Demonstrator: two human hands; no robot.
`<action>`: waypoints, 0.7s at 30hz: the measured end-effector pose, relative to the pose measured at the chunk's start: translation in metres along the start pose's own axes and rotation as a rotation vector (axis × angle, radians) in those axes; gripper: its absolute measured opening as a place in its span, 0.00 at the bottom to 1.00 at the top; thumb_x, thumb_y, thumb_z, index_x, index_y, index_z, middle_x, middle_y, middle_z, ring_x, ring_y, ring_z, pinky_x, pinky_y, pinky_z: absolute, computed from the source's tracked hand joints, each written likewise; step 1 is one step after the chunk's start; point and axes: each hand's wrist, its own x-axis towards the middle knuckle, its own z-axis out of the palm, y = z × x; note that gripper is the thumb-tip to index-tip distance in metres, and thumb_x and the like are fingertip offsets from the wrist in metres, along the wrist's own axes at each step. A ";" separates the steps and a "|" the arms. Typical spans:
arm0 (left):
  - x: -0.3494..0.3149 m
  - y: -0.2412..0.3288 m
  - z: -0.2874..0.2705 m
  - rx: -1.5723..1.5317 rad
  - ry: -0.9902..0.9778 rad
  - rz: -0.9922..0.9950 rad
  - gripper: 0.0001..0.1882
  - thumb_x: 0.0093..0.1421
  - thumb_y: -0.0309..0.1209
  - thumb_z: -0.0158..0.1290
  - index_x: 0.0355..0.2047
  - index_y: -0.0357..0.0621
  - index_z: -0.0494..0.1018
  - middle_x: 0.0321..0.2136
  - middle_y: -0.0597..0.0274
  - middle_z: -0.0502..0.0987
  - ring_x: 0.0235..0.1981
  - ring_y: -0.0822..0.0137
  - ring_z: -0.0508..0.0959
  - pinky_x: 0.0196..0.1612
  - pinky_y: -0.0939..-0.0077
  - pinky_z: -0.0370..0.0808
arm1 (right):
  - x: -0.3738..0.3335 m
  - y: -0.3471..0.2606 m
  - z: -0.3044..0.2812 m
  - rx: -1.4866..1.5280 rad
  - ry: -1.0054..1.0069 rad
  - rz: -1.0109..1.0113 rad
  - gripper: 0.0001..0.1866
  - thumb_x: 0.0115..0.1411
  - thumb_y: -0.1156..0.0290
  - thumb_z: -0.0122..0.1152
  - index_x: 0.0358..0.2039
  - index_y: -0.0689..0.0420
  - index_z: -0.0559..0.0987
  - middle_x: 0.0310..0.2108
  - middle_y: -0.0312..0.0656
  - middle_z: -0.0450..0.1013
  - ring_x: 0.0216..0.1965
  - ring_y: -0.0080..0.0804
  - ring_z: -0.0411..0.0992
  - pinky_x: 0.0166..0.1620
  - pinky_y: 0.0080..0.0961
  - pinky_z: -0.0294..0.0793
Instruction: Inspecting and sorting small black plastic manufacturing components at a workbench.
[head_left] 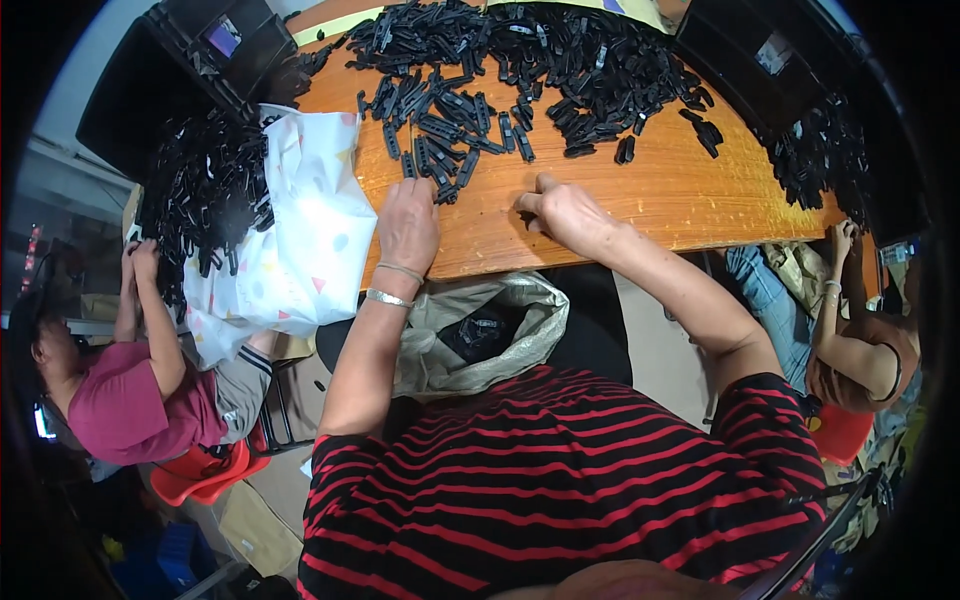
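Observation:
A loose spread of small black plastic clip-like parts [440,128] lies on the wooden table in front of me. At its near edge is my left hand [408,222], its fingers bent down and drawn together against the closest parts. Whatever is under those fingertips is hidden. To the right, over bare wood, my right hand [568,215] is closed, thumb and fingers pointing left. A dark patch shows beneath its fingertips, and I cannot tell whether it is a part or a shadow. Below the table edge, between my arms, an open woven sack [540,345] has black parts inside.
A bigger heap of black parts [610,75] covers the far side of the wooden table [660,205]. Black bins [775,60] stand at both far corners with parts spilling out. A white patterned plastic bag [320,200] hangs at left. One co-worker sits on each side.

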 end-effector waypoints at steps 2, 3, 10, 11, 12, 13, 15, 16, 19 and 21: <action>-0.001 0.005 -0.003 -0.094 0.008 -0.058 0.08 0.50 0.19 0.55 0.32 0.39 0.70 0.29 0.54 0.73 0.34 0.55 0.74 0.37 0.65 0.73 | 0.003 -0.007 -0.006 -0.067 -0.001 -0.017 0.12 0.50 0.78 0.62 0.38 0.60 0.76 0.28 0.52 0.70 0.31 0.53 0.73 0.34 0.40 0.74; -0.003 0.008 -0.004 -0.186 0.017 -0.118 0.10 0.50 0.18 0.55 0.34 0.37 0.71 0.31 0.54 0.75 0.34 0.58 0.76 0.36 0.68 0.74 | 0.003 -0.009 -0.008 -0.132 -0.002 -0.035 0.10 0.51 0.78 0.62 0.35 0.61 0.75 0.27 0.52 0.70 0.30 0.54 0.73 0.33 0.41 0.74; -0.017 0.050 -0.010 -1.499 -0.150 -0.662 0.14 0.58 0.20 0.54 0.45 0.33 0.69 0.33 0.63 0.76 0.30 0.72 0.79 0.30 0.83 0.77 | 0.015 -0.024 -0.019 0.424 0.006 0.203 0.08 0.59 0.73 0.61 0.34 0.62 0.72 0.22 0.42 0.72 0.19 0.29 0.72 0.21 0.25 0.69; -0.018 0.057 -0.013 -1.499 -0.149 -0.659 0.14 0.58 0.20 0.54 0.45 0.33 0.69 0.33 0.63 0.76 0.30 0.72 0.79 0.30 0.83 0.77 | 0.018 -0.028 -0.017 0.611 0.103 0.262 0.08 0.60 0.72 0.60 0.35 0.62 0.72 0.22 0.39 0.72 0.18 0.23 0.71 0.21 0.20 0.68; -0.019 0.062 -0.016 -1.520 -0.139 -0.681 0.13 0.58 0.20 0.55 0.44 0.34 0.70 0.32 0.64 0.76 0.30 0.74 0.78 0.31 0.84 0.77 | 0.018 -0.031 -0.016 0.798 0.203 0.321 0.09 0.61 0.71 0.60 0.35 0.62 0.72 0.21 0.36 0.73 0.18 0.17 0.70 0.20 0.16 0.67; -0.020 0.064 -0.017 -1.541 -0.130 -0.703 0.12 0.58 0.20 0.55 0.43 0.34 0.71 0.32 0.65 0.77 0.29 0.75 0.78 0.31 0.85 0.77 | 0.017 -0.031 -0.012 0.797 0.204 0.320 0.09 0.61 0.71 0.60 0.35 0.62 0.72 0.21 0.36 0.73 0.18 0.17 0.70 0.20 0.16 0.67; -0.019 0.062 -0.017 -1.544 -0.115 -0.708 0.12 0.58 0.20 0.56 0.43 0.36 0.71 0.32 0.65 0.77 0.30 0.78 0.78 0.32 0.87 0.77 | 0.012 -0.032 -0.002 1.010 0.172 0.360 0.09 0.59 0.73 0.61 0.34 0.65 0.72 0.21 0.37 0.73 0.19 0.19 0.73 0.22 0.18 0.73; -0.018 0.062 -0.016 -1.558 -0.109 -0.708 0.12 0.58 0.20 0.56 0.43 0.36 0.71 0.33 0.65 0.77 0.29 0.78 0.78 0.32 0.88 0.77 | 0.009 -0.033 0.000 1.095 0.159 0.350 0.09 0.59 0.75 0.62 0.35 0.65 0.73 0.25 0.40 0.74 0.22 0.21 0.74 0.25 0.17 0.75; -0.020 0.059 -0.013 -1.575 -0.108 -0.699 0.12 0.58 0.20 0.55 0.43 0.37 0.71 0.34 0.63 0.78 0.30 0.78 0.78 0.33 0.88 0.77 | 0.001 -0.035 0.010 1.095 0.233 0.271 0.11 0.56 0.76 0.63 0.38 0.65 0.73 0.28 0.42 0.74 0.28 0.25 0.76 0.29 0.21 0.76; -0.021 0.057 -0.015 -1.575 -0.111 -0.690 0.12 0.58 0.20 0.55 0.44 0.36 0.71 0.35 0.63 0.78 0.31 0.78 0.78 0.34 0.88 0.77 | 0.000 -0.037 0.001 0.794 0.264 0.206 0.13 0.56 0.77 0.63 0.40 0.64 0.73 0.29 0.45 0.74 0.31 0.32 0.76 0.31 0.25 0.76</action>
